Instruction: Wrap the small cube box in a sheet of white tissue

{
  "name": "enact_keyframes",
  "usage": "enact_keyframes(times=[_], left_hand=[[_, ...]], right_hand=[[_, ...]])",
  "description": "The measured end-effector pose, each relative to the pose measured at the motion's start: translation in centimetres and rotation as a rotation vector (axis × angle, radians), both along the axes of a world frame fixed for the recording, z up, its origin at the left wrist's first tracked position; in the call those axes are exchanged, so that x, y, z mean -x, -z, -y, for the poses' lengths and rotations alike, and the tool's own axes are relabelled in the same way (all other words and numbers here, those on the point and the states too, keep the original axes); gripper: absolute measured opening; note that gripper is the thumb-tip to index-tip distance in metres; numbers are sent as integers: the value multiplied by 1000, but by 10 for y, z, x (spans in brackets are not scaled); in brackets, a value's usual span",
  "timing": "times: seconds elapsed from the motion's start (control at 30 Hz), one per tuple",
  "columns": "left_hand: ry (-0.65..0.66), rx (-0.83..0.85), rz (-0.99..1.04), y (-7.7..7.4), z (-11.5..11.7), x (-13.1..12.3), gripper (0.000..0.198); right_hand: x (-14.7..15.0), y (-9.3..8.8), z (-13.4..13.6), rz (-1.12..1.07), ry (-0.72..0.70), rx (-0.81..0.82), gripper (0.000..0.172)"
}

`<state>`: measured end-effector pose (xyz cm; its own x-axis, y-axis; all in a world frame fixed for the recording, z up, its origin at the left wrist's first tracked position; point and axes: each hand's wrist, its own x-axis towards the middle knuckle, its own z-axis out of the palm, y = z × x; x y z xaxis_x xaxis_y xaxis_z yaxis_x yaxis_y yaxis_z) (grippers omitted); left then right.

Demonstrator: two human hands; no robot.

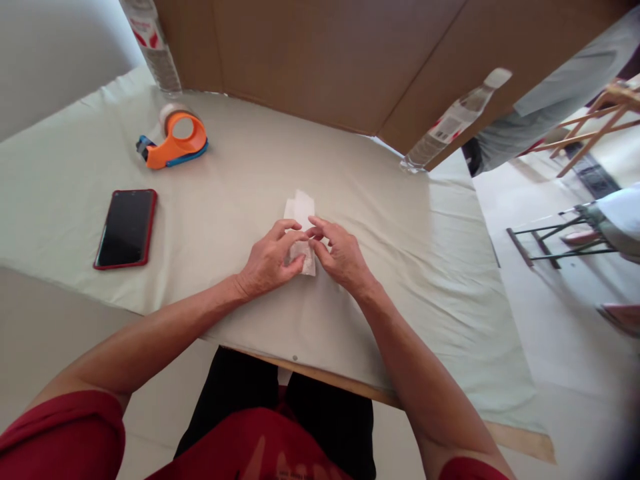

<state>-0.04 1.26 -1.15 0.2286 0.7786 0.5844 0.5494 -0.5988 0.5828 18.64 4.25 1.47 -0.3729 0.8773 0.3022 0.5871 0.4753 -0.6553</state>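
Observation:
A small folded piece of white paper [301, 208] lies on the pale green cloth [250, 180] covering the table, near the middle. My left hand [270, 261] rests on its lower left part, fingers curled over the paper. My right hand [341, 255] presses on it from the right, fingertips meeting those of the left hand. The paper's upper end sticks out beyond both hands; its lower part is mostly hidden under my fingers.
A red-cased phone [126, 228] lies screen up at the left. An orange tape dispenser [176, 142] sits at the back left. Two plastic bottles [153, 43] [453, 121] stand against a large cardboard sheet [340, 60]. Wooden chairs [595, 127] and floor are off the right edge.

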Motion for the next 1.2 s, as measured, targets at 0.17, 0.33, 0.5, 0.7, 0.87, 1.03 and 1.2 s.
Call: enact_keyframes(times=[0.17, 0.33, 0.5, 0.7, 0.87, 1.03, 1.2], left_hand=[[39, -67, -125, 1, -3, 3, 30], [52, -45, -101, 2, -6, 3, 19], [64, -50, -72, 1, -5, 2, 19], [72, -12, -69, -3, -3, 2, 17], [73, 11, -85, -1, -3, 3, 15], [78, 55, -84, 0, -5, 4, 19], [46, 98, -73, -2, -5, 4, 26]], right_hand=[[2, 2, -3, 1, -16, 13, 41], [-6, 4, -14, -183, 166, 91, 31], [-6, 10, -40, -370, 286, 493, 35], [11, 7, -65, -393, 138, 669, 22], [13, 14, -70, -391, 120, 613, 22], [12, 20, -67, -414, 76, 449, 19], [16, 14, -60, -585, -47, 490, 28]])
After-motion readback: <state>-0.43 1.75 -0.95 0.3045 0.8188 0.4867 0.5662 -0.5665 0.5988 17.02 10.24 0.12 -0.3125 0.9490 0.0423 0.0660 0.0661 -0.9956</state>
